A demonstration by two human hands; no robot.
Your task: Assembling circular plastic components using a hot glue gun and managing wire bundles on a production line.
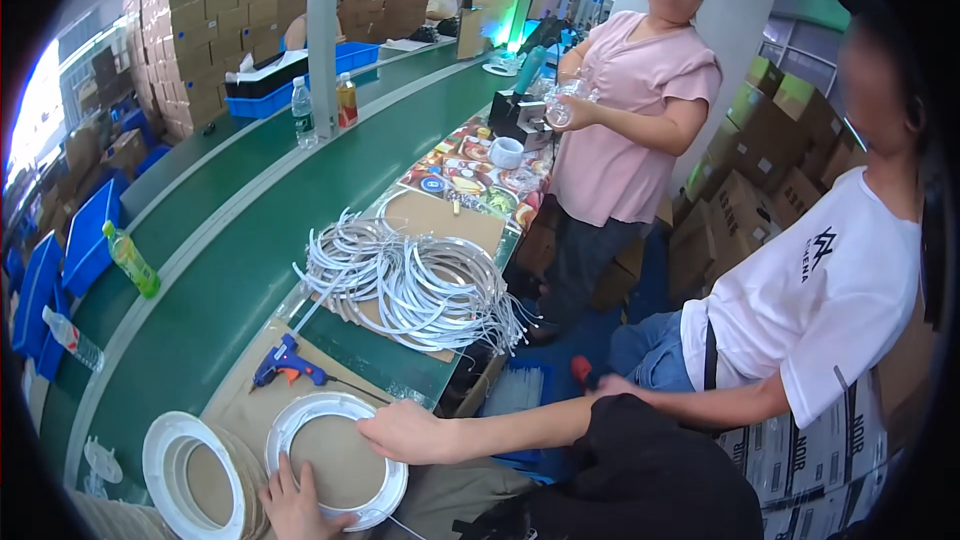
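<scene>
A white plastic ring [283, 428] lies on brown cardboard near the front edge of the bench. My left hand [297, 502] rests on the ring's lower left, its fingers spread over the rim and into the middle. At the ring's upper right, my right hand [412, 432] is closed on the rim, fingertips curled inward; whether they also pinch something thin is hidden. A thin white wire [405, 528] runs out from the ring's lower side. To the left stands a stack of similar white rings [160, 455]. Beyond the ring lies a blue glue gun [287, 362].
A large heap of white cables [410, 285] covers cardboard farther along the bench. Green conveyor belt [225, 285] runs along the left, with bottles [130, 258] and blue bins [92, 238] beyond. One person [640, 120] stands ahead; another [800, 280] sits close on the right.
</scene>
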